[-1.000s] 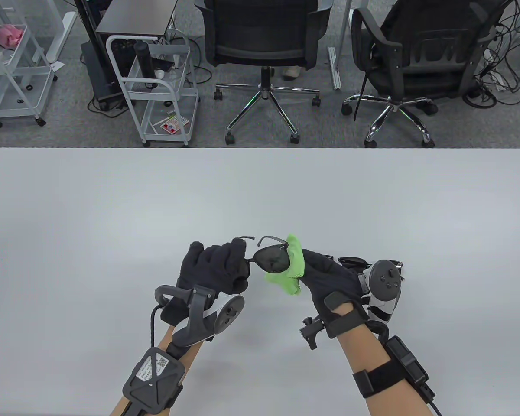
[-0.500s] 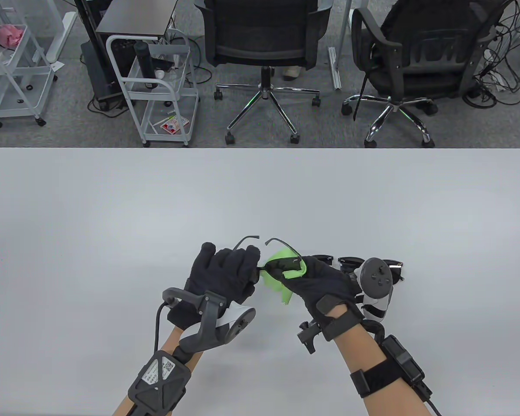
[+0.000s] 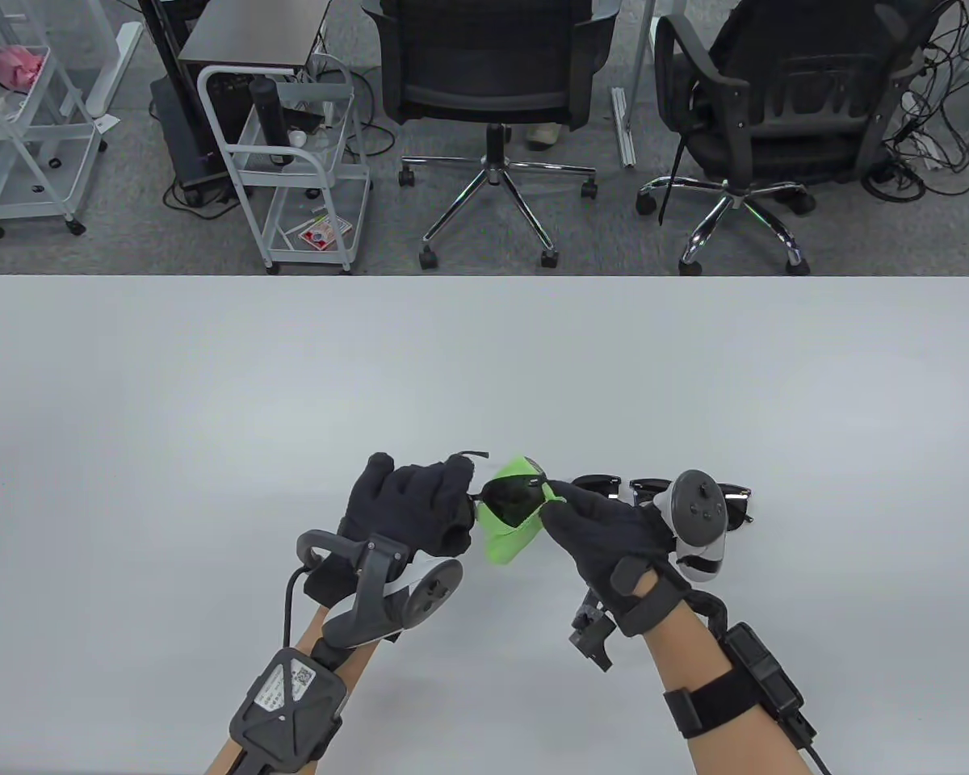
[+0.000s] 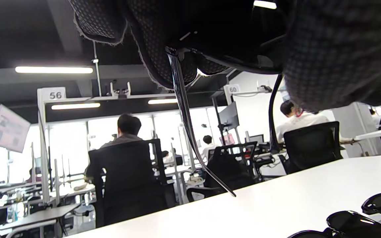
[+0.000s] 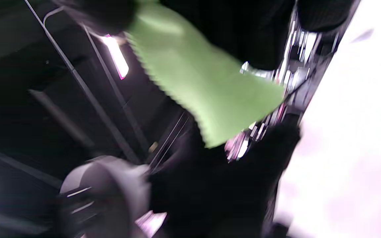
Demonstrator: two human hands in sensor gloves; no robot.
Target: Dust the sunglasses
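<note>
Nearest the bottom edge of the table view, both forearms reach in, each strapped with sensor gear, a tracker on the back of each glove. The left hand (image 3: 408,504) is raised above the white table (image 3: 210,387), knuckles up, its fingers curled closed around one end of the sunglasses (image 3: 510,496). In the left wrist view the gloved fingers (image 4: 164,43) wrap the frame near the hinge, and a thin dark temple arm (image 4: 190,132) hangs down from them, clear of the tabletop.

The right hand (image 3: 606,529) faces it from the right, its fingertips pinching a green cloth (image 3: 507,539) against the dark lens. The cloth folds around the lens, showing above it and below it. The blurred right wrist view shows the cloth (image 5: 203,82) hanging from the closed fingers.

Just beyond the right hand, more dark sunglasses (image 3: 662,488) lie on the table.

Compared with half a second ago, the lens is tilted to face more upward and the cloth now cups it from beneath, no longer trailing loosely at one side. The left hand has shifted slightly left, and the raised temple arm shows only as a short tip beside its fingers.
</note>
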